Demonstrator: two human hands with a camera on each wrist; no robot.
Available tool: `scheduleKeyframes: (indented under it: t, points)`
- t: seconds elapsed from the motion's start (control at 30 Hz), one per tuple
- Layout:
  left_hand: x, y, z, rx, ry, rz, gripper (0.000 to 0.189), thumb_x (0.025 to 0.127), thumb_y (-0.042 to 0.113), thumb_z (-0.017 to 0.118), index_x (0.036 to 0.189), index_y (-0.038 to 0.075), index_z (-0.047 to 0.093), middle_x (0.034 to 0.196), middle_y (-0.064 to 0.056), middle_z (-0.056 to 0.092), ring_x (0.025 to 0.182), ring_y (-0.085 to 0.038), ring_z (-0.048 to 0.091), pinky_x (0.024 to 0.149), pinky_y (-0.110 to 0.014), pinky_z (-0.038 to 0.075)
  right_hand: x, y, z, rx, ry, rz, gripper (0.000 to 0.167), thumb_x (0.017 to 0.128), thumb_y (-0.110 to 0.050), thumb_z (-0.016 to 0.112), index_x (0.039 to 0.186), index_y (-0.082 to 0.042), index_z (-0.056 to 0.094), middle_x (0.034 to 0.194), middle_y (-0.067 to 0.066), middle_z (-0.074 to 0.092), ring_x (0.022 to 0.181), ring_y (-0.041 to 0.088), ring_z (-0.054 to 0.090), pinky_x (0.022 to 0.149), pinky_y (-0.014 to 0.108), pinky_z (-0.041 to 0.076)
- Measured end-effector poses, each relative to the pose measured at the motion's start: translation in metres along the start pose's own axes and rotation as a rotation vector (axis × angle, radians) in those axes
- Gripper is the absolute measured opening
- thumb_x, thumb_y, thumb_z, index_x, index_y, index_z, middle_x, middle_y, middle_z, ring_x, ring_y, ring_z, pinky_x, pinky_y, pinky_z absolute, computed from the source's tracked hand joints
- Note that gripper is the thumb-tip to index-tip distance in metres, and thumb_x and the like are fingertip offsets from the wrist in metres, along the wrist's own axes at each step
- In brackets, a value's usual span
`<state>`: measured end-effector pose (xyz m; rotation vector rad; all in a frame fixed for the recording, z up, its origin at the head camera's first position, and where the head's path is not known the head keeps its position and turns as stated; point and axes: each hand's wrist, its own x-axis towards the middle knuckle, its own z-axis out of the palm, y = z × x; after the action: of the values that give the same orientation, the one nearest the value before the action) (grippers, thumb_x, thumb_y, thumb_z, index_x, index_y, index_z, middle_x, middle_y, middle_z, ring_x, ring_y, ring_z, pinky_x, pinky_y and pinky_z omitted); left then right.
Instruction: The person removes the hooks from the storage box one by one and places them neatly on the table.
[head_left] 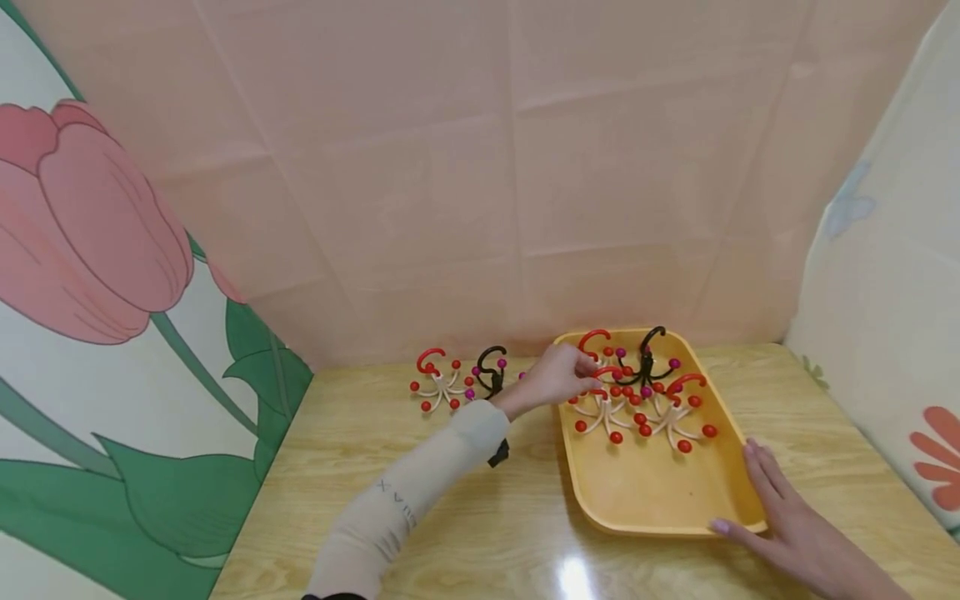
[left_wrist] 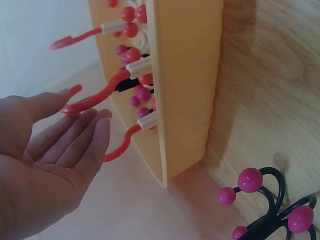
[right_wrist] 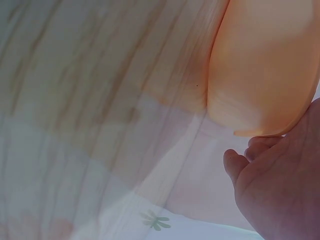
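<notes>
In the head view, my left hand [head_left: 558, 379] reaches over the left rim of a yellow tray [head_left: 645, 508]. Its thumb and fingers hold the curved red top of a white ball-tipped hanging hook [left_wrist: 100, 97], which stands inside the tray. Around it in the tray are more hooks: a white one [head_left: 671, 417] with a red top and red balls, and a black one [head_left: 647, 362] with magenta balls. My right hand [head_left: 795, 525] rests against the tray's near right corner, fingers straight along the side, thumb at the front rim.
Left of the tray on the wooden table [head_left: 300, 517] lie a white-and-red hook [head_left: 441, 387] and a black hook [head_left: 492, 379] with magenta balls. A black piece [head_left: 498, 454] shows beside the left sleeve. Cloth backdrops [head_left: 420, 208] stand behind and on both sides.
</notes>
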<state>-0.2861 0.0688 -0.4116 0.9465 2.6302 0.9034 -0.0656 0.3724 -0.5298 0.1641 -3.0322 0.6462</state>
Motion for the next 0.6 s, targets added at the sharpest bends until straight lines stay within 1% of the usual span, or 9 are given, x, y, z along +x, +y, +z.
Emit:
scheduleKeyframes:
  t: [0.13,0.27,0.33,0.4,0.5,0.6]
  points:
    - [0.0,0.0,0.002,-0.039,-0.002,-0.009,0.027,0.1,0.021,0.075,0.124,0.009,0.078,0.117,-0.004,0.081,0.064,0.002,0.06,0.055,-0.014,0.048,-0.001,-0.001,0.0,-0.001,0.003,0.001,0.12,0.096,-0.049,0.074,0.167,-0.005,-0.012,0.174,0.025,-0.017,0.149,0.069,0.015,0.095,0.084,0.039]
    - [-0.001,0.0,0.003,-0.05,0.001,-0.014,0.027,0.101,0.019,0.073,0.126,0.01,0.077,0.113,-0.004,0.082,0.049,-0.001,0.048,0.045,-0.016,0.039,-0.002,0.0,0.002,0.014,0.018,-0.012,0.119,0.096,-0.046,0.075,0.167,-0.005,-0.011,0.175,0.022,-0.018,0.154,0.063,0.006,0.095,0.084,0.037]
    - [-0.001,-0.001,0.004,-0.047,0.0,-0.007,0.026,0.101,0.018,0.072,0.125,0.009,0.078,0.112,-0.004,0.082,0.046,-0.002,0.045,0.044,-0.016,0.036,-0.002,0.002,0.002,0.023,0.016,-0.01,0.119,0.096,-0.046,0.075,0.167,-0.005,-0.011,0.175,0.02,-0.019,0.157,0.06,0.001,0.096,0.084,0.036]
    - [-0.001,-0.001,0.006,-0.047,0.002,-0.002,0.025,0.101,0.018,0.072,0.124,0.009,0.078,0.11,-0.005,0.083,0.047,-0.001,0.046,0.044,-0.016,0.037,-0.002,0.002,0.002,0.029,0.011,-0.008,0.119,0.096,-0.045,0.075,0.167,-0.005,-0.011,0.175,0.019,-0.021,0.158,0.057,-0.002,0.096,0.084,0.036]
    - [0.0,-0.003,0.009,-0.041,0.004,0.001,0.023,0.101,0.017,0.072,0.12,0.008,0.08,0.107,-0.005,0.083,0.049,0.0,0.048,0.046,-0.015,0.038,-0.001,0.003,0.001,0.021,0.0,-0.002,0.119,0.096,-0.046,0.074,0.167,-0.006,-0.013,0.174,0.019,-0.023,0.158,0.058,-0.002,0.096,0.084,0.036]
    - [0.0,-0.006,0.012,-0.075,0.018,-0.017,0.023,0.101,0.017,0.072,0.121,0.008,0.08,0.106,-0.003,0.083,0.05,-0.001,0.048,0.046,-0.016,0.039,-0.001,0.002,0.001,0.013,0.002,-0.004,0.119,0.097,-0.047,0.074,0.167,-0.006,-0.012,0.174,0.02,-0.022,0.157,0.059,0.0,0.096,0.085,0.036]
